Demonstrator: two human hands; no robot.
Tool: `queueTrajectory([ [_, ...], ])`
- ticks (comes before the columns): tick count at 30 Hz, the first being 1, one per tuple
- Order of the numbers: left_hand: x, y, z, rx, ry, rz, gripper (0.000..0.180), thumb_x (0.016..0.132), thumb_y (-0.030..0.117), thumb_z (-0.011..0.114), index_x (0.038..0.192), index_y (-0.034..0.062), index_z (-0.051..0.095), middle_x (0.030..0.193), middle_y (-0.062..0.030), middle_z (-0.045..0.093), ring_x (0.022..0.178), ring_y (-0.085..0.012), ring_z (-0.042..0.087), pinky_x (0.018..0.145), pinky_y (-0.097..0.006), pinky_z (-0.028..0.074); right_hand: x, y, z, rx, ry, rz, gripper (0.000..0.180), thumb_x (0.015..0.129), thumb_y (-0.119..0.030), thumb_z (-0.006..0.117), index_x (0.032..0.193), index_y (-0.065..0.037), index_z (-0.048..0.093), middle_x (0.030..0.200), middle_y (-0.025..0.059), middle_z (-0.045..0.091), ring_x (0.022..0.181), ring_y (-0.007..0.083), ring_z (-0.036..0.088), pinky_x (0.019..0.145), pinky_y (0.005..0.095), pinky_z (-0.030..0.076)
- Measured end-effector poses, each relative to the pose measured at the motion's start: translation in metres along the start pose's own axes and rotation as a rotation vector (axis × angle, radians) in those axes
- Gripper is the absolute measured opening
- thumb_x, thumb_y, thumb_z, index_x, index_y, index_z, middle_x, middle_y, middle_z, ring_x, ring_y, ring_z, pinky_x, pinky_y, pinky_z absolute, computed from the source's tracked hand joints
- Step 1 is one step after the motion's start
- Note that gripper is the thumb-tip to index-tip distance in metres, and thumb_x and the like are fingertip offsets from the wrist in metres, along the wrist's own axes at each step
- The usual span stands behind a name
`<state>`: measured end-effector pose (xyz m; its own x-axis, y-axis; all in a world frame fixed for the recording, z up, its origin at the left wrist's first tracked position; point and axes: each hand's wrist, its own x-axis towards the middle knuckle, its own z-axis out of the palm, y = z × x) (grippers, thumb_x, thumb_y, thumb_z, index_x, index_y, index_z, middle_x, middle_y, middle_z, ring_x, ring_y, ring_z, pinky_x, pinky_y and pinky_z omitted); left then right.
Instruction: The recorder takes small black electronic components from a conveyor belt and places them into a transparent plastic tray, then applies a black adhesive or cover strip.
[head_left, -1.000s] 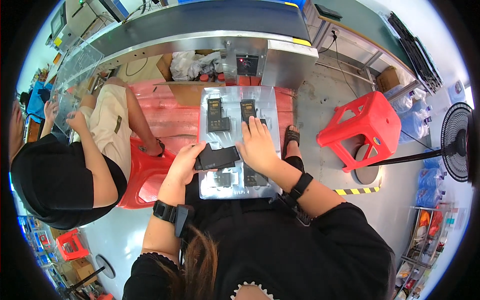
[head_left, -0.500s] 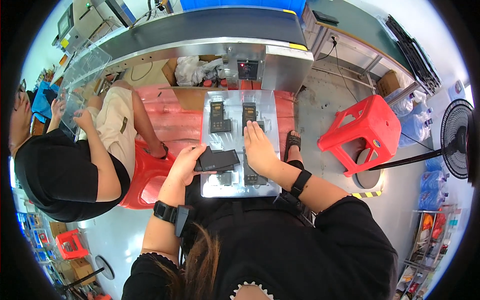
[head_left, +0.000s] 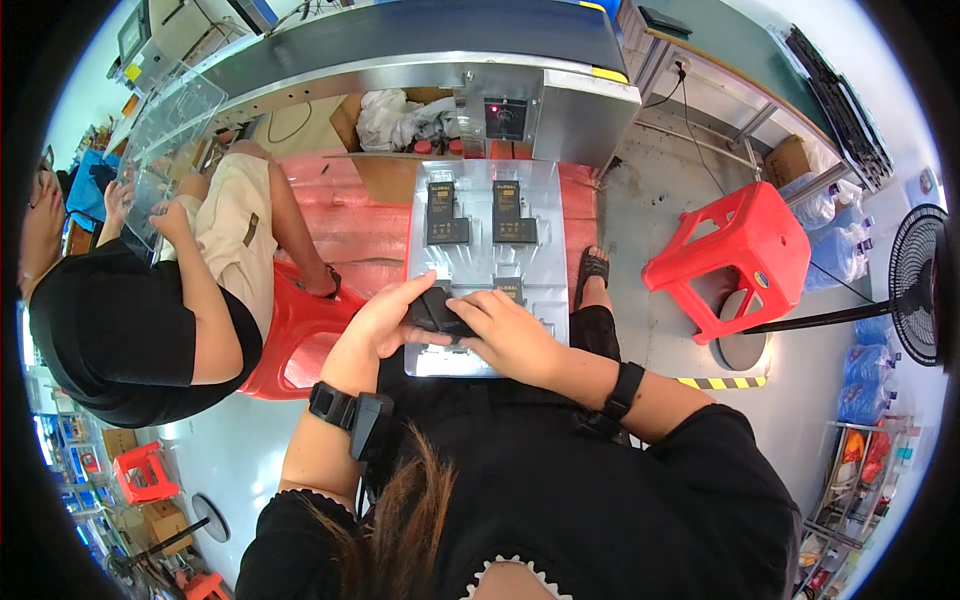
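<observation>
A clear plastic tray (head_left: 474, 210) rests on my lap. Two black L-shaped phone batteries with printed labels, one at left (head_left: 446, 226) and one at right (head_left: 513, 224), lie in its far recesses; part of a third battery (head_left: 508, 288) shows beyond my right hand. Over the tray's near left part, my left hand (head_left: 385, 322) is closed around a few flat black batteries (head_left: 436, 312). My right hand (head_left: 512, 338) grips the right end of these same batteries, thumb and fingers pressed on them. The near recesses are mostly hidden by my hands.
To my left a seated person (head_left: 140, 320) holds another clear tray (head_left: 175, 125). A conveyor (head_left: 420, 45) runs across the far side. At right stand a red stool (head_left: 735, 260) and a black fan (head_left: 912, 285). Pink sheeting (head_left: 320, 215) covers the floor ahead.
My right hand has come back from the right-hand column of the tray and closed on the batteries in my left hand. The far right battery is now uncovered.
</observation>
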<state>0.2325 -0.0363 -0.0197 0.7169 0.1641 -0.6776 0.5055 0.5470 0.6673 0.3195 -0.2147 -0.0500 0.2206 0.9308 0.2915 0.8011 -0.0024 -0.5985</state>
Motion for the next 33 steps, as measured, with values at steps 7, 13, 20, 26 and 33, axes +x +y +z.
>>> queueTrajectory([
  [7, -0.009, -0.024, -0.002, 0.001, -0.131, 0.043, 0.027, 0.088, 0.021, 0.056, 0.095, -0.0046, 0.056, 0.090, -0.0108, 0.061, 0.079, -0.0203, 0.063, 0.071, -0.031, 0.055, -0.021, 0.014, -0.006, -0.017, 0.106, 0.000, 0.048, 0.070, -0.005, 0.064, 0.116, -0.006, 0.052, 0.112, 0.0139, 0.055, 0.103, 0.0317, 0.051, 0.090, 0.0378, 0.041],
  [13, -0.037, -0.043, 0.037, 0.873, 0.399, 0.913, 0.020, 0.078, 0.008, 0.062, 0.095, 0.0003, 0.056, 0.087, -0.0101, 0.058, 0.078, -0.0223, 0.058, 0.067, -0.033, 0.048, -0.023, -0.002, -0.019, 0.643, 0.125, 0.654, 0.056, 0.080, -0.032, 0.063, 0.122, 0.000, 0.044, 0.117, 0.0192, 0.048, 0.099, 0.0300, 0.055, 0.081, 0.0381, 0.047],
  [20, -0.030, -0.066, 0.040, 1.378, 0.108, 1.183, 0.032, 0.063, 0.001, 0.067, 0.093, 0.0034, 0.058, 0.096, -0.0093, 0.056, 0.089, -0.0287, 0.055, 0.073, -0.035, 0.046, -0.023, 0.007, 0.013, 1.682, 0.044, 1.023, 0.031, 0.085, -0.029, 0.060, 0.094, -0.001, 0.051, 0.091, 0.0126, 0.056, 0.083, 0.0270, 0.060, 0.066, 0.0414, 0.051],
  [26, -0.038, -0.081, 0.016, 1.339, 0.053, 1.141, 0.044, 0.065, 0.001, 0.066, 0.108, 0.0052, 0.058, 0.101, -0.0084, 0.057, 0.089, -0.0262, 0.055, 0.078, -0.035, 0.047, -0.044, 0.006, 0.005, 1.526, 0.081, 1.149, 0.029, 0.081, -0.018, 0.065, 0.097, 0.001, 0.050, 0.094, 0.0118, 0.055, 0.084, 0.0257, 0.060, 0.067, 0.0402, 0.049],
  [33, -0.043, -0.075, 0.024, 1.367, 0.240, 1.294, 0.038, 0.068, 0.002, 0.066, 0.105, 0.0054, 0.059, 0.090, -0.0078, 0.057, 0.080, -0.0261, 0.055, 0.072, -0.035, 0.047, -0.031, 0.016, 0.000, 1.543, 0.034, 1.192, 0.039, 0.085, -0.036, 0.052, 0.106, -0.003, 0.050, 0.102, 0.0129, 0.055, 0.085, 0.0305, 0.060, 0.063, 0.0424, 0.048],
])
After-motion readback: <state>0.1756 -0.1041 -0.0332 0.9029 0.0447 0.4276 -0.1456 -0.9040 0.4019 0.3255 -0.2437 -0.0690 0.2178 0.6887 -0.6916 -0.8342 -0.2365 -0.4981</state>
